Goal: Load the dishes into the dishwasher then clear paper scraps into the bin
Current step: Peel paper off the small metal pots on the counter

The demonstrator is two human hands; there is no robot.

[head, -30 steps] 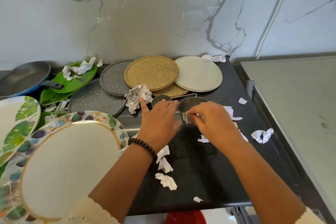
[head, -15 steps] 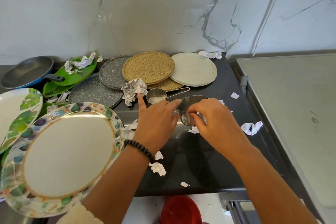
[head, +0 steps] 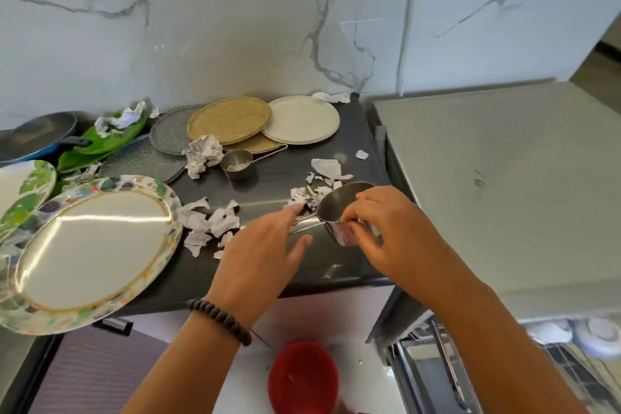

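bench (head: 268, 274) front edge just under both wrists, paper scraps (head: 210, 223) left of hands | right hand (head: 386, 232) pinches rim of steel cup (head: 339, 212), held over bench's right part, mouth tilted up-left | wire handle points left toward left hand (head: 265, 252), fingers straight, spread

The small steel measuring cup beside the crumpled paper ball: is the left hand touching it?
Apart. The head view shows bare dark countertop between the small steel measuring cup and the left hand, which reaches toward the larger cup's wire handle.
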